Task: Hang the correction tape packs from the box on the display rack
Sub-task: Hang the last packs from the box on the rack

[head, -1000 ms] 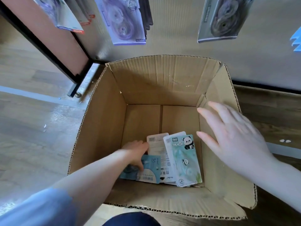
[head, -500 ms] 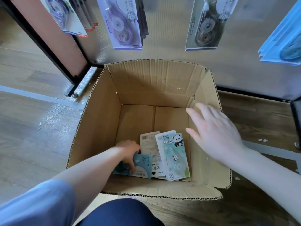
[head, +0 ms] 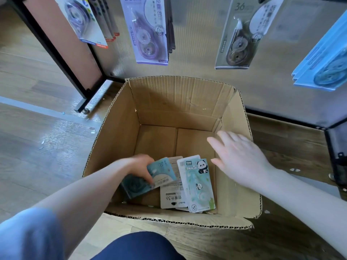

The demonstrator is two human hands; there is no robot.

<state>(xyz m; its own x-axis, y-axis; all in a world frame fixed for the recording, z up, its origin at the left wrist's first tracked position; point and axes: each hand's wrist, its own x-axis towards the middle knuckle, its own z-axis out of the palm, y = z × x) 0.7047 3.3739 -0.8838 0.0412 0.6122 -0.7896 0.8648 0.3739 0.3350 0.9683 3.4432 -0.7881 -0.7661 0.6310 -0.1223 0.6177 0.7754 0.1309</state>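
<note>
The left hand (head: pixel 139 167) was down inside the open brown cardboard box (head: pixel 112 147), fingers closed on a teal-blue carded correction tape pack (head: pixel 148 180), tilted up off the box floor. It's motion-blurred, so prob. one pack, maybe two. The right hand (head: pixel 238 156) hovered open w/ fingers spread over the box's right side, holding nothing. The white-and-green panda-print pack (head: pixel 199 184) and a grey card-back pack (head: pixel 171 192) lay flat beside the grip. Best approach: lift straight up, find the hang hole, then thread it onto a hook of the grey-panelled display rack (head: pixel 197 44).
</note>
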